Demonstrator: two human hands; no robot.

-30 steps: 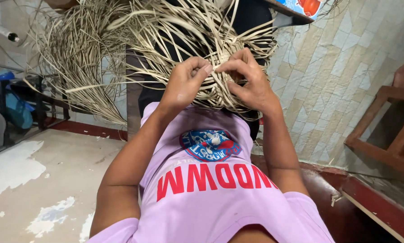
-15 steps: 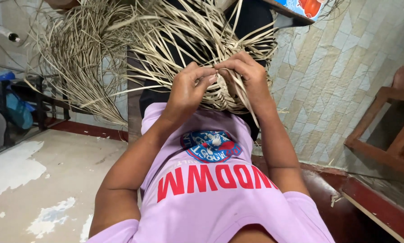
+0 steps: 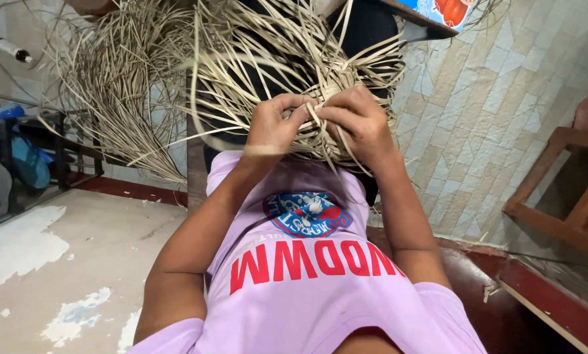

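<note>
both hands, left hand (image 3: pixel 272 124) and right hand (image 3: pixel 358 121), pinched on pale flat woven strips (image 3: pixel 307 59), loose ends splaying.

Concrete floor (image 3: pixel 104 262), worn beige with white patches where the paint has flaked. Loose bundle of pale straw strips (image 3: pixel 120 85) hangs down toward it at the left. Dark metal rack (image 3: pixel 58 157) stands on the floor at the left edge, blue bag (image 3: pixel 28 160) in it. Dark red skirting (image 3: pixel 130 190) runs along the wall base. Wooden chair (image 3: pixel 562 190) at right.
</note>
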